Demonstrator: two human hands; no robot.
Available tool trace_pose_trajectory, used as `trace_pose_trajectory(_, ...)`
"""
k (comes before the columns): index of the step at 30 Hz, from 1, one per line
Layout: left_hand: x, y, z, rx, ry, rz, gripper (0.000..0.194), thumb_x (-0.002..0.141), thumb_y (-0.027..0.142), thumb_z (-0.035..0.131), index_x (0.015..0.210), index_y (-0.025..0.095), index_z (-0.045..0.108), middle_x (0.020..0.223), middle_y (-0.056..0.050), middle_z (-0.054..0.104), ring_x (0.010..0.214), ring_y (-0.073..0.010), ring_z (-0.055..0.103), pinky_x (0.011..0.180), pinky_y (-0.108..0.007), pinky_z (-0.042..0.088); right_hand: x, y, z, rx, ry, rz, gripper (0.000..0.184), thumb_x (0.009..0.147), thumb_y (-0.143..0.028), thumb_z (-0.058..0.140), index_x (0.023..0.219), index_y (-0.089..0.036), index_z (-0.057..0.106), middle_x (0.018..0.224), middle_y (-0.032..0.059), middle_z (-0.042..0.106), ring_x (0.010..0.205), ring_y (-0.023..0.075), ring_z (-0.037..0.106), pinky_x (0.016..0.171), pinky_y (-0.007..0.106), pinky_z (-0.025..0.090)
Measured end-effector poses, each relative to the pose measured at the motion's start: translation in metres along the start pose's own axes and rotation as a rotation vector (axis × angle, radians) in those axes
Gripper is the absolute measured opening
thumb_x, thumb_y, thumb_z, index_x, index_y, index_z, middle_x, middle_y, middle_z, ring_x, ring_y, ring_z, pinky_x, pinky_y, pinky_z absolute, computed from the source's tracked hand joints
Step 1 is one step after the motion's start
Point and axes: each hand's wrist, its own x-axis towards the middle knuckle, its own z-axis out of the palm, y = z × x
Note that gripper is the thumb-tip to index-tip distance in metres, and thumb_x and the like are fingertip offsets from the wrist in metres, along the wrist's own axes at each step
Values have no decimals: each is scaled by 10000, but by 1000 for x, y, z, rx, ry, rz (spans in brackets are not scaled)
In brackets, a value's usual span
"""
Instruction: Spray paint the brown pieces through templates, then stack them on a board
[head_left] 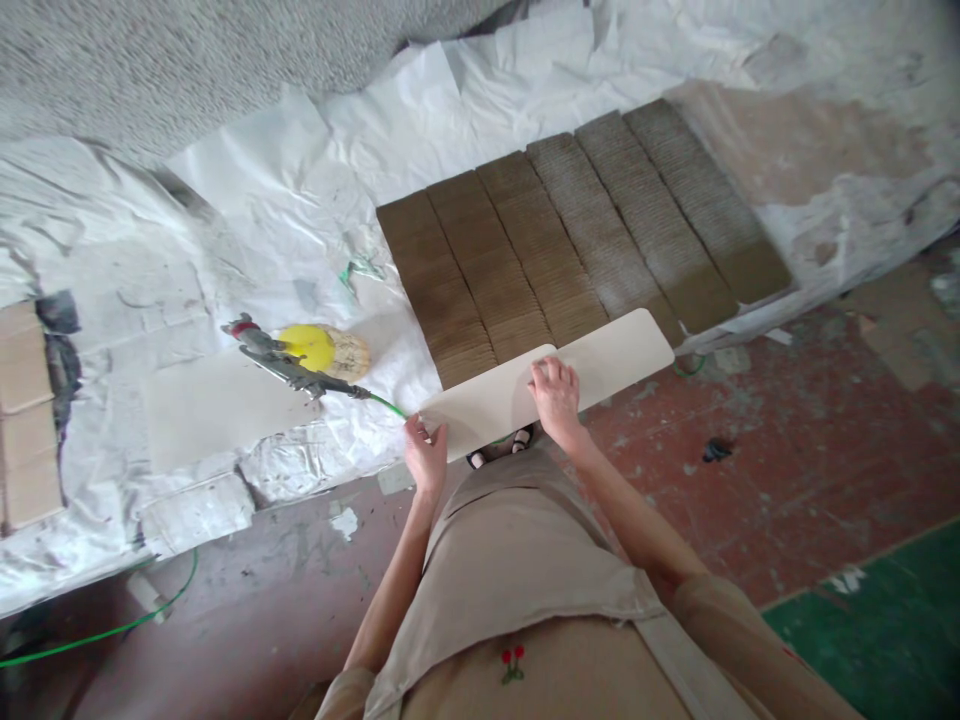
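Observation:
Two long cream boards (480, 400) with rounded corners lie in line, one partly over the other, along the near edge of the plastic-covered table. My left hand (426, 455) is closed on the left end of the left board, thumb on top; a ring shows on one finger. Where the boards overlap, my right hand (556, 400) grips with bent fingers, its undersides hidden. Just beyond them several ribbed brown panels (480, 260) lie side by side, the right ones dusted whitish. A grey spray gun (296, 368) with a green hose rests left of my left hand.
A round yellow-topped piece (309, 346) sits beside the gun. Crumpled white plastic sheeting (247, 220) covers the table, with tan panels (28, 420) at far left. The green hose (97, 645) hangs by the table's near edge. Below is a red, paint-spotted floor (787, 430).

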Motion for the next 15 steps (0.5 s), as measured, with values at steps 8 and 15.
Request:
trace_pose_trajectory(8,-10,18,-5,535,38,477,422,843,282,616,1227,115,565,1309,-217,468,1282,-378,420,1024,-539,415,4,2,6,-5,17,1,369,898,-192,597,1265,-154,577,1334,194,548,1198,321,490,1044,487,335)
trace_pose_trajectory(15,-10,29,10,496,-131,742,349,905,225,539,1245,145,555,1375,-193,490,1387,-333,353,1085,-523,388,5,5,6,13,35,-9,348,898,-190,597,1244,-159,589,1310,193,558,1181,320,493,1024,478,351)
